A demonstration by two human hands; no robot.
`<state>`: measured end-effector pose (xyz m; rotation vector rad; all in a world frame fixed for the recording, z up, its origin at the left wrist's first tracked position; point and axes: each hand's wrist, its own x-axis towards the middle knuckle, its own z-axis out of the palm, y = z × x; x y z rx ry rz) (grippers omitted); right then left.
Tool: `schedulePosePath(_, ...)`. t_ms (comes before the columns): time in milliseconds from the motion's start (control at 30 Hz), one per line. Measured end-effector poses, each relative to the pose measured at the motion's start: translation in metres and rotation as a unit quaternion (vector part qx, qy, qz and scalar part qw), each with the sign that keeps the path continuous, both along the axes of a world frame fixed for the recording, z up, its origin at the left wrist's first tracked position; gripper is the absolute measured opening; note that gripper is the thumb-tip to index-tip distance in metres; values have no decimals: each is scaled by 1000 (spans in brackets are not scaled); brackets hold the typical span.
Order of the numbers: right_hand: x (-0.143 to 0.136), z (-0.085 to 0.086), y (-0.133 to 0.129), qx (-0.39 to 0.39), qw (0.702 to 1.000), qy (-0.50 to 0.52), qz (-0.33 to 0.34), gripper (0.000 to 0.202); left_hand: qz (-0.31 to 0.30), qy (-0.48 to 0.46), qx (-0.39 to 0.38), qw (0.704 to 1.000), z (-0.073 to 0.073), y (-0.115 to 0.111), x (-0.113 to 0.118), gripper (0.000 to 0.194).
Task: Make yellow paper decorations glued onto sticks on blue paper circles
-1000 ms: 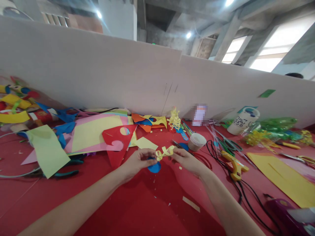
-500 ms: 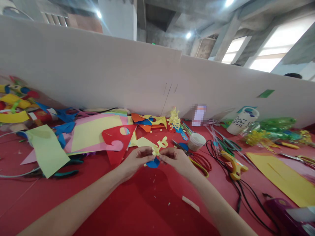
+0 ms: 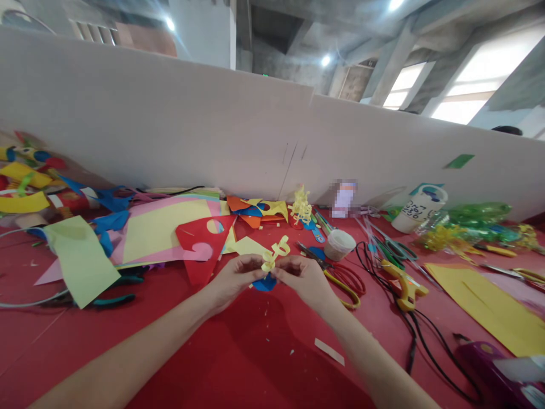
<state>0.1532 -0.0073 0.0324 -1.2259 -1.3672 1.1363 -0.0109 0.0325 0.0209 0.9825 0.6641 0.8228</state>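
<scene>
My left hand [image 3: 238,278] and my right hand [image 3: 303,277] meet above the red table, fingertips pinched from both sides on a small yellow curled paper piece [image 3: 280,248]. Its looped strips stick up between the hands. Just below the fingertips shows a blue round piece [image 3: 264,283]; whether it is joined to the yellow curls I cannot tell. A similar yellow curled cluster [image 3: 301,207] stands behind my hands, near the white board. Left of my left hand lies a red sheet with cut-out holes [image 3: 198,233].
Scissors with yellow handles [image 3: 347,292], a whitish cup [image 3: 339,245] and a yellow glue gun [image 3: 406,289] with black cords lie to the right. A purple glue gun [image 3: 489,363] is near right. Coloured sheets [image 3: 166,227] and pliers [image 3: 113,301] lie left. A white board [image 3: 191,125] stands behind.
The yellow curled piece has tilted slightly, and my right fingertips have shifted a little to the left. Both hands keep their pinch, and the rest of the table looks the same.
</scene>
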Motion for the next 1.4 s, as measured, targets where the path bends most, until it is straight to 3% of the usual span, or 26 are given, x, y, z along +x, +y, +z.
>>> schedulePosePath(333, -1, 3, -1, 36, 999, -14, -11, 15, 20, -24, -5, 999, 0, 0, 0, 24)
schedulePosePath(667, -5, -5, 0, 19, 998, 53, -40, 14, 33, -41, -26, 998, 3, -1, 1, 24)
schedulePosePath(867, -7, -9, 2, 32, 996, 19, -79, 15, 44, -46, -48, 997, 2, -1, 2, 25)
schedulePosePath(1167, -11, -8, 0, 8, 997, 9, -72, 22, 31, -54, -47, 997, -2, 0, 0, 22)
schedulePosePath(1300, 4, 3, 5, 45, 994, -66, -76, 28, 37, -36, -65, 997, 2, 2, -2, 18)
schedulePosePath(1400, 46, 15, 10, 84, 959, -210, -173, 32, 51, -40, -105, 992, 5, 5, -4, 14)
